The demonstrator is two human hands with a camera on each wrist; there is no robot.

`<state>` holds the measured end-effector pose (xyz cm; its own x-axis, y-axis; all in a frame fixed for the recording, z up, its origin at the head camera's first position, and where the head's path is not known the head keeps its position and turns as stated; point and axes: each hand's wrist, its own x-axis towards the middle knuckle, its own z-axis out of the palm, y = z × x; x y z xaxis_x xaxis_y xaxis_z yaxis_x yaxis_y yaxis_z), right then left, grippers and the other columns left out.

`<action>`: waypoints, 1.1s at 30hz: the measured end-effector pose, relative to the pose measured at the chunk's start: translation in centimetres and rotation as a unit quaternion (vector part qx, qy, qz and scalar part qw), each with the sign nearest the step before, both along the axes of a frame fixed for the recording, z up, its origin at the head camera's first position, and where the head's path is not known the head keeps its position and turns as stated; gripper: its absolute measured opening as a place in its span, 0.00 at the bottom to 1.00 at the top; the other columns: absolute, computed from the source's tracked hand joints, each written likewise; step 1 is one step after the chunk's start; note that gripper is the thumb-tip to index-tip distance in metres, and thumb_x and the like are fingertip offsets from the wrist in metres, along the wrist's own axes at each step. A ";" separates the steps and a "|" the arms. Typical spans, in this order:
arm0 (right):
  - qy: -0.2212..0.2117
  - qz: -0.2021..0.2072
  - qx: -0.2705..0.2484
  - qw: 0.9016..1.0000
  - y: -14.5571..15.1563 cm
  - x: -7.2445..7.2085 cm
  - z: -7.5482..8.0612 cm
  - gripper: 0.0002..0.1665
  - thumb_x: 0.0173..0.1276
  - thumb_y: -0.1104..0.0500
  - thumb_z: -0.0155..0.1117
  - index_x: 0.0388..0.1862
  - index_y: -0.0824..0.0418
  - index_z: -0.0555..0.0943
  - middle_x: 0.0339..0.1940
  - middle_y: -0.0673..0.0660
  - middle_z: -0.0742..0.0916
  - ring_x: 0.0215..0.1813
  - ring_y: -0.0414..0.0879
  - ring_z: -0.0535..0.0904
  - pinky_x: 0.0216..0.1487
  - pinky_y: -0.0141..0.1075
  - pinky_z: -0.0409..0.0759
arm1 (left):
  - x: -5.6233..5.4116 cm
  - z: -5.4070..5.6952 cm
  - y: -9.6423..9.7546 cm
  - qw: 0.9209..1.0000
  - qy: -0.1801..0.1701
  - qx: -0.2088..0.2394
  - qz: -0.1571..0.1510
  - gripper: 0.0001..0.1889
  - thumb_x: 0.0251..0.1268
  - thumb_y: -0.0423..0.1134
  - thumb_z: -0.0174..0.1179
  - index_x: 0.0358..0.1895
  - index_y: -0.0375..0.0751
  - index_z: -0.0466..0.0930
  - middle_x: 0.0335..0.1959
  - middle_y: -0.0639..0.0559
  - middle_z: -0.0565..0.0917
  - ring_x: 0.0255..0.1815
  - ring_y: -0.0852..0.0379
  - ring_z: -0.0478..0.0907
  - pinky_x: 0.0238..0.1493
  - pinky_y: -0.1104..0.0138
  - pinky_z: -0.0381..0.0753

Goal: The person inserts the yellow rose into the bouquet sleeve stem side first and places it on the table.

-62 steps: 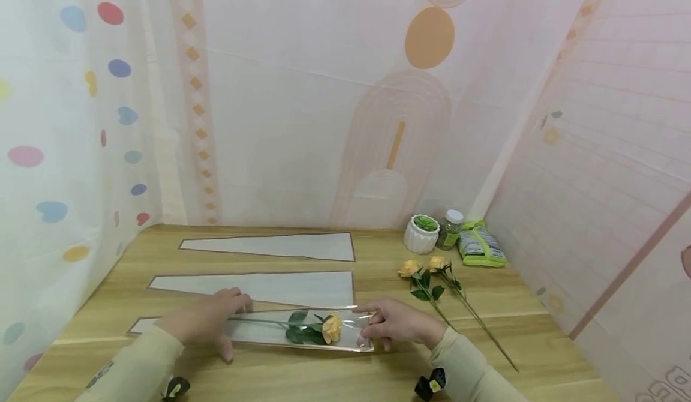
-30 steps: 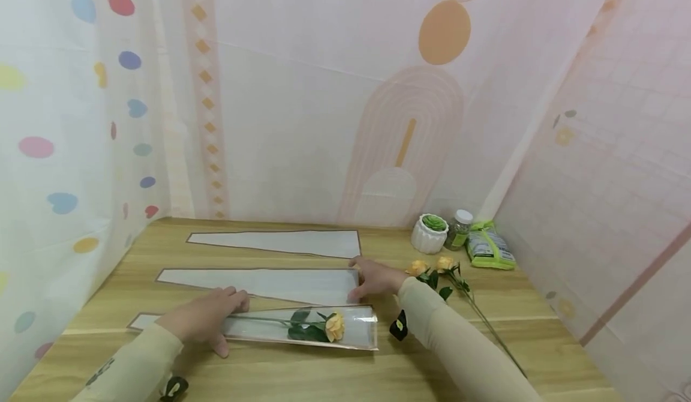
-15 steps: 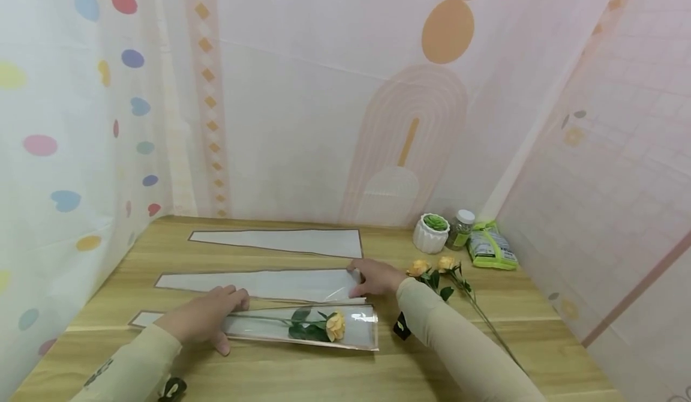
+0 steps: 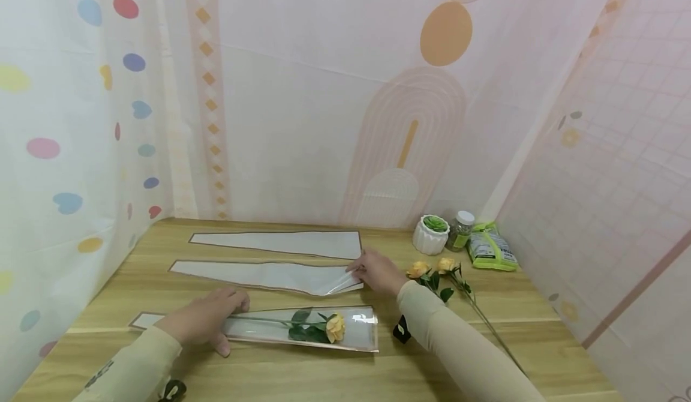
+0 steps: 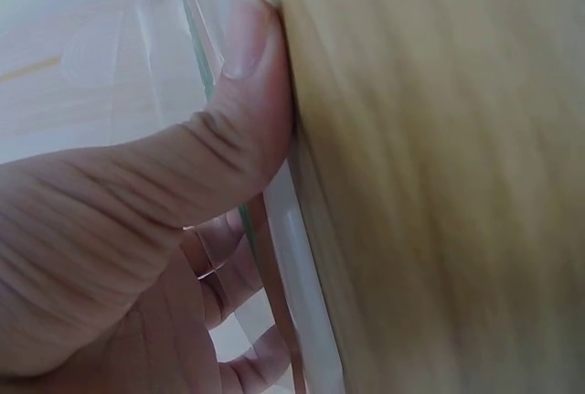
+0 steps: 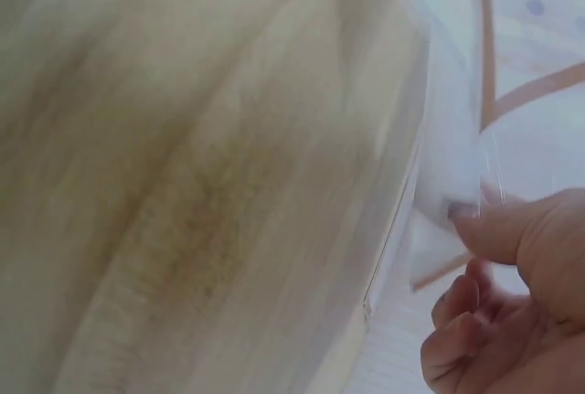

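Your bench: pale wood grain. Closest to you, a clear-fronted sleeve with a yellow rose inside, narrow end to your left. Next out, the middle sleeve, wide end curling up. Beyond, a third sleeve, flat, same taper. On your right, two loose roses, blooms away from you. Behind these: white ribbed pot with succulent, white-capped jar, green-and-grey packet.

Fairly bright, diffuse light fills the head view, leaving soft shadows beside the forearms on the desk and a white glare on the near clear wrapper. The left wrist view is dimmer, its wood grain smeared; the right wrist view looks hazy, washed out and blurred across the wood.
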<state>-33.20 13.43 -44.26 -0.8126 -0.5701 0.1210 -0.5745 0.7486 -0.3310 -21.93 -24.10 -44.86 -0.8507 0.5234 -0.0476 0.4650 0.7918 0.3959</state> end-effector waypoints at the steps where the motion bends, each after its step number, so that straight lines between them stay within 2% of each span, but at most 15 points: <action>1: -0.009 -0.002 -0.019 1.000 0.0 0.0 0.1 0.11 0.71 0.63 0.66 0.49 0.57 0.90 0.36 0.51 0.77 0.38 0.43 0.72 0.39 0.35 0.75 | 0.0 0.0 0.0 1.000 0.002 -0.002 0.000 0.36 0.26 0.51 0.80 0.45 0.49 0.71 0.45 0.54 0.74 0.48 0.49 0.72 0.46 0.40 0.78; 3: -0.035 -0.006 -0.060 0.998 0.1 -0.1 0.2 0.11 0.72 0.67 0.64 0.48 0.59 0.90 0.38 0.53 0.78 0.41 0.45 0.72 0.42 0.37 0.75 | -0.1 -0.1 0.0 1.000 0.005 -0.007 0.000 0.36 0.26 0.52 0.79 0.45 0.50 0.71 0.43 0.56 0.74 0.47 0.50 0.72 0.44 0.42 0.78; 6: -0.070 -0.014 -0.121 0.990 0.2 -0.3 0.4 0.12 0.71 0.71 0.61 0.45 0.62 0.90 0.44 0.58 0.85 0.49 0.50 0.77 0.51 0.42 0.78 | 0.0 -0.2 0.0 1.000 0.009 -0.014 0.005 0.35 0.27 0.52 0.79 0.45 0.50 0.71 0.41 0.57 0.73 0.45 0.52 0.71 0.41 0.43 0.77; 9: -0.084 -0.029 -0.160 0.983 0.2 -0.3 0.5 0.13 0.70 0.73 0.60 0.42 0.63 0.90 0.50 0.59 0.88 0.57 0.54 0.79 0.60 0.50 0.77 | 0.0 -0.2 -0.1 1.000 0.007 -0.013 0.012 0.35 0.27 0.51 0.80 0.45 0.51 0.71 0.41 0.58 0.73 0.46 0.52 0.71 0.41 0.40 0.77; 12: -0.091 -0.062 -0.182 0.977 0.2 -0.3 0.6 0.13 0.71 0.72 0.59 0.40 0.63 0.90 0.53 0.62 0.85 0.61 0.59 0.76 0.63 0.55 0.73 | 0.1 -0.3 -0.1 1.000 0.012 -0.011 0.009 0.35 0.26 0.50 0.80 0.44 0.51 0.71 0.42 0.57 0.73 0.47 0.51 0.72 0.44 0.41 0.77; 15: -0.119 -0.104 -0.208 0.965 0.2 -0.2 0.5 0.12 0.74 0.70 0.59 0.41 0.62 0.90 0.57 0.63 0.84 0.64 0.59 0.74 0.65 0.55 0.72 | 0.2 -0.3 -0.3 1.000 0.014 -0.006 0.008 0.36 0.27 0.51 0.80 0.45 0.51 0.71 0.44 0.56 0.74 0.48 0.50 0.73 0.46 0.40 0.77; 18: -0.160 -0.138 -0.237 0.948 0.2 -0.2 0.6 0.12 0.75 0.69 0.58 0.44 0.62 0.90 0.60 0.62 0.84 0.60 0.51 0.78 0.59 0.45 0.78 | 0.3 -0.5 -0.4 1.000 0.009 -0.003 0.014 0.35 0.28 0.52 0.80 0.46 0.52 0.71 0.46 0.57 0.74 0.51 0.48 0.73 0.46 0.36 0.76; 19: -0.174 -0.149 -0.246 0.942 0.2 -0.1 0.6 0.13 0.75 0.68 0.58 0.45 0.62 0.89 0.60 0.61 0.84 0.53 0.48 0.79 0.52 0.42 0.80 | 0.4 -0.5 -0.4 1.000 0.008 -0.003 0.015 0.35 0.28 0.53 0.80 0.46 0.52 0.71 0.46 0.57 0.74 0.51 0.48 0.73 0.46 0.35 0.76; 21: -0.190 -0.164 -0.268 0.930 0.2 -0.1 0.7 0.13 0.75 0.68 0.57 0.47 0.63 0.89 0.61 0.62 0.83 0.44 0.44 0.78 0.43 0.36 0.79 | 0.4 -0.5 -0.5 1.000 0.006 -0.003 0.019 0.35 0.29 0.53 0.79 0.46 0.53 0.71 0.45 0.58 0.74 0.51 0.48 0.73 0.47 0.33 0.74; 23: -0.204 -0.178 -0.299 0.915 0.3 -0.2 0.8 0.13 0.76 0.69 0.57 0.48 0.64 0.88 0.62 0.62 0.82 0.40 0.42 0.76 0.37 0.33 0.78 | 0.4 -0.5 -0.5 1.000 0.005 -0.002 0.020 0.35 0.29 0.53 0.79 0.46 0.52 0.71 0.45 0.57 0.73 0.50 0.48 0.73 0.47 0.32 0.74; 25: -0.215 -0.186 -0.332 0.900 0.4 -0.3 0.9 0.12 0.76 0.69 0.56 0.48 0.66 0.87 0.61 0.63 0.81 0.39 0.43 0.76 0.35 0.33 0.78 | 0.5 -0.5 -0.5 1.000 0.005 -0.002 0.022 0.35 0.30 0.52 0.80 0.46 0.52 0.72 0.45 0.57 0.74 0.50 0.48 0.73 0.47 0.32 0.73; 27: -0.222 -0.188 -0.357 0.888 0.5 -0.5 0.9 0.12 0.75 0.71 0.57 0.49 0.67 0.86 0.58 0.63 0.81 0.44 0.45 0.78 0.39 0.32 0.80 | 0.5 -0.5 -0.4 1.000 0.003 -0.003 0.025 0.35 0.30 0.51 0.80 0.46 0.52 0.72 0.45 0.57 0.74 0.50 0.48 0.73 0.48 0.32 0.73; 29: -0.226 -0.188 -0.368 0.882 0.6 -0.6 0.9 0.12 0.73 0.72 0.58 0.50 0.68 0.85 0.52 0.62 0.81 0.43 0.46 0.78 0.40 0.33 0.80 | 0.4 -0.5 -0.4 1.000 0.003 -0.006 0.026 0.35 0.29 0.51 0.80 0.46 0.52 0.72 0.45 0.56 0.74 0.51 0.47 0.73 0.48 0.32 0.73; 30: -0.222 -0.188 -0.369 0.883 0.7 -0.7 0.9 0.12 0.72 0.73 0.59 0.50 0.69 0.85 0.48 0.61 0.82 0.42 0.46 0.78 0.38 0.32 0.79 | 0.4 -0.5 -0.4 1.000 0.003 -0.007 0.026 0.35 0.29 0.51 0.81 0.46 0.52 0.72 0.45 0.56 0.75 0.51 0.47 0.74 0.49 0.32 0.73; 33: -0.218 -0.186 -0.385 0.877 0.8 -0.7 0.8 0.16 0.70 0.74 0.62 0.56 0.69 0.81 0.36 0.56 0.79 0.34 0.44 0.75 0.33 0.31 0.76 | 0.4 -0.4 -0.5 1.000 0.001 -0.006 0.025 0.35 0.29 0.50 0.81 0.47 0.51 0.73 0.46 0.55 0.75 0.52 0.45 0.74 0.49 0.32 0.73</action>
